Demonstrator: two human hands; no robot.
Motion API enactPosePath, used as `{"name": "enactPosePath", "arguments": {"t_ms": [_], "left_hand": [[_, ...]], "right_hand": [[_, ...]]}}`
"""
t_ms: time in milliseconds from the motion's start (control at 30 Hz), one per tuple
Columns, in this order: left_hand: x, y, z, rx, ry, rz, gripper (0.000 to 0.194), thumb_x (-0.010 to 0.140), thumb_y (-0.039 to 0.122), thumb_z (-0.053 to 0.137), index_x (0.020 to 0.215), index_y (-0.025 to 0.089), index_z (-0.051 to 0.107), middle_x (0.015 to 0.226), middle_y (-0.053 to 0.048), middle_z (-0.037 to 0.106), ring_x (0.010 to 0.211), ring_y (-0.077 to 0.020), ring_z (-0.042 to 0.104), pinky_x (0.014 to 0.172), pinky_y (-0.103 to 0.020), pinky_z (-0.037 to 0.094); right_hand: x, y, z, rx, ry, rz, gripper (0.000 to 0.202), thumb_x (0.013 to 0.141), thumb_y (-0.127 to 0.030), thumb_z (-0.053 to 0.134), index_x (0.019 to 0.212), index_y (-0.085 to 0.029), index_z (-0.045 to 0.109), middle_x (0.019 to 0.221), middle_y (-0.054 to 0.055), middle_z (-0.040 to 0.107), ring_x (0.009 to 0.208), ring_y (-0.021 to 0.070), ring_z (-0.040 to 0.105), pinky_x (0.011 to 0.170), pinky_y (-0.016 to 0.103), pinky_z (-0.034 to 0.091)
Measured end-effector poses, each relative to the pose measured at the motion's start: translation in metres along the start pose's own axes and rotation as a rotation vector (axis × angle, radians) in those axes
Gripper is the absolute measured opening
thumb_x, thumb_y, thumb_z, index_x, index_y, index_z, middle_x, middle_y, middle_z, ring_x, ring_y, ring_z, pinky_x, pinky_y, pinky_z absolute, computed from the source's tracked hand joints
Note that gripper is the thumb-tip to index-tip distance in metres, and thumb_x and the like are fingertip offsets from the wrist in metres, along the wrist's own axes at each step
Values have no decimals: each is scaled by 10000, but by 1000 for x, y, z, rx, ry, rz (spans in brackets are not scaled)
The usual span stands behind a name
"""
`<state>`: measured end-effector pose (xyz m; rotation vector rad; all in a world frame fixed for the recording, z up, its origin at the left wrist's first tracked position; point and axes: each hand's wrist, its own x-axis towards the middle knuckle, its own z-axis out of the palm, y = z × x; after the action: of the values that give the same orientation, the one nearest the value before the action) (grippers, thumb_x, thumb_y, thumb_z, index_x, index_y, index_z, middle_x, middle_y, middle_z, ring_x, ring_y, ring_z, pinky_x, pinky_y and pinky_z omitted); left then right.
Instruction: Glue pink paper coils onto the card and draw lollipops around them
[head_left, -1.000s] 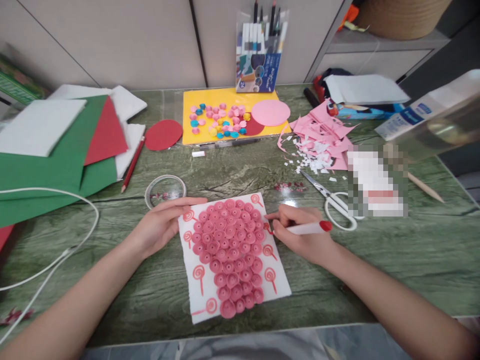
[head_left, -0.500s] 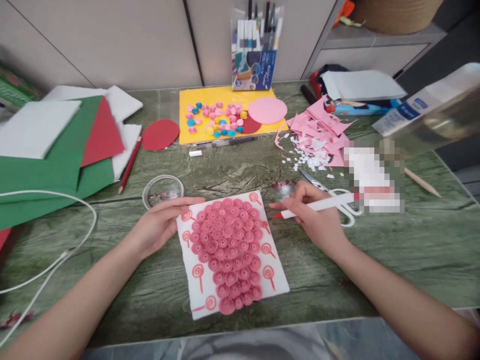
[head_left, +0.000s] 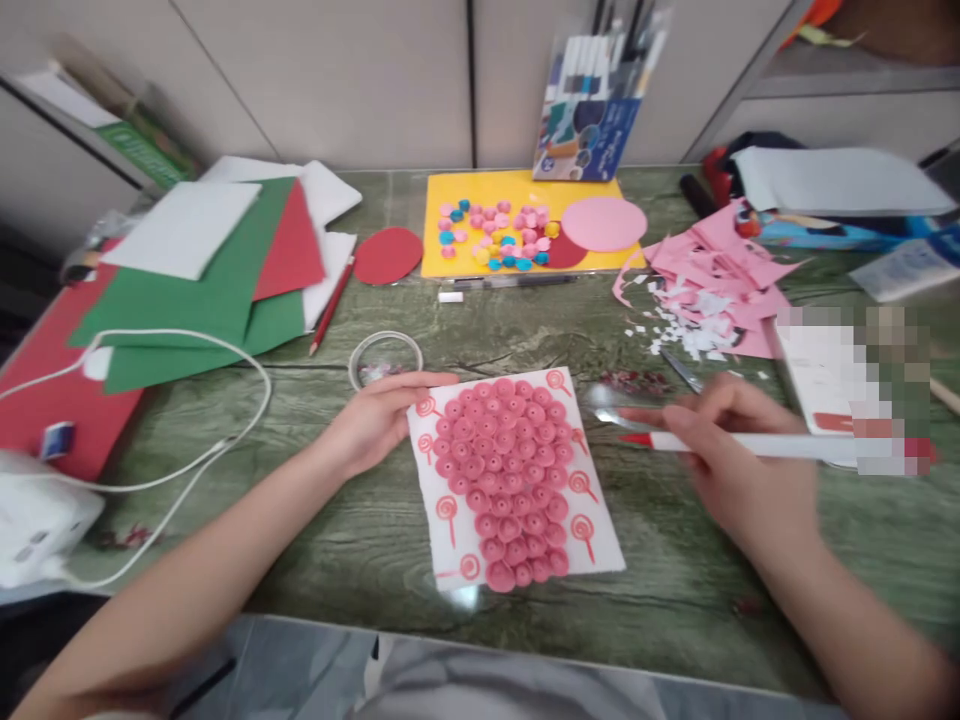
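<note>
My left hand (head_left: 375, 425) grips the upper left corner of a square white card (head_left: 602, 552), which lies on the table. Pink paper coils (head_left: 514, 465) cover the card's middle in a close-set cluster. Red lollipop drawings (head_left: 582, 528) run down both sides of it. Off to the right of the card, my right hand (head_left: 757, 490) holds a white marker (head_left: 787, 446) with its red tip pointing left, apart from the card. Scissors (head_left: 681, 370) lie partly hidden behind that hand.
Behind the card are a tape roll (head_left: 385, 335), a yellow sheet (head_left: 441, 262) with small coloured coils, and a marker pack (head_left: 589, 120). Pink paper scraps (head_left: 720, 265) lie at right. Coloured sheets (head_left: 180, 300) and a white cable (head_left: 262, 400) occupy the left.
The view has swung left, so things appear farther right. My right hand has drawn the marker away from the card's right edge. My left hand keeps its place on the corner.
</note>
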<state>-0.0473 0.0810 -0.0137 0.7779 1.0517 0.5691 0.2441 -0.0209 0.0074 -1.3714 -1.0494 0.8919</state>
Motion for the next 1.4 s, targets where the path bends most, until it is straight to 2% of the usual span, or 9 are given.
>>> {"name": "enactPosePath", "arguments": {"t_ms": [133, 200, 267, 367, 533, 733, 1067, 1267, 1400], "left_hand": [[-1, 0, 1, -17, -9, 6, 273, 719, 119, 606, 973, 115, 707, 991, -103, 706, 879, -202, 637, 798, -279, 471], [-2, 0, 1, -23, -2, 1, 279, 709, 110, 603, 967, 115, 708, 990, -102, 706, 886, -208, 635, 802, -289, 467], [-2, 0, 1, -31, -11, -3, 284, 708, 110, 600, 972, 115, 706, 997, -103, 703, 892, -209, 631, 805, -292, 463], [-2, -1, 0, -52, -31, -1, 275, 708, 109, 595, 959, 108, 707, 986, -105, 703, 883, -201, 630, 814, -295, 458], [-3, 1, 1, -95, -47, -18, 268, 709, 79, 581, 946, 95, 704, 931, -100, 708, 811, -171, 629, 786, -285, 461], [-4, 2, 0, -107, -62, -20, 250, 733, 63, 558, 933, 94, 704, 924, -96, 705, 786, -154, 625, 758, -267, 461], [-4, 3, 0, -85, -66, -17, 281, 789, 92, 516, 1022, 95, 673, 916, -107, 707, 810, -172, 641, 764, -281, 479], [-2, 0, -2, -59, -73, 8, 279, 805, 129, 538, 1058, 101, 653, 963, -116, 703, 828, -178, 648, 772, -278, 489], [1, -1, -3, -2, -58, 9, 283, 799, 142, 563, 1066, 116, 650, 988, -118, 700, 845, -185, 651, 753, -262, 502]], "right_hand": [[-10, -20, -1, -191, 143, -66, 263, 727, -235, 680, 557, -228, 479, 515, -35, 431, 587, 158, 611, 505, 284, 461], [-21, -34, 0, -263, 245, -150, 223, 702, -234, 698, 588, -238, 507, 570, -10, 508, 636, 189, 640, 496, 307, 446], [-36, -42, 2, -304, 273, -171, 193, 697, -243, 698, 626, -251, 519, 636, 10, 583, 657, 195, 647, 547, 327, 471], [-56, -34, 2, -432, 197, -157, 227, 638, -311, 738, 621, -252, 520, 622, 8, 611, 639, 203, 652, 491, 297, 453], [-74, -4, -4, -770, 91, 42, 352, 635, -563, 663, 700, -227, 579, 613, 2, 626, 496, 146, 551, 420, 243, 391], [-89, 0, 1, -569, 157, 141, 308, 734, -502, 604, 657, -211, 536, 620, 2, 615, 465, 112, 479, 415, 228, 329], [-108, 8, 24, -365, 324, 173, 278, 734, -431, 638, 635, -193, 533, 617, 19, 616, 622, 179, 604, 495, 249, 413], [-107, 24, 24, -349, 390, 1, 303, 688, -377, 688, 897, -177, 598, 699, 23, 643, 599, 168, 609, 581, 287, 477], [-105, 23, 22, -452, 326, -49, 151, 720, -270, 664, 835, -195, 602, 745, 17, 640, 627, 141, 611, 567, 246, 474]]}}
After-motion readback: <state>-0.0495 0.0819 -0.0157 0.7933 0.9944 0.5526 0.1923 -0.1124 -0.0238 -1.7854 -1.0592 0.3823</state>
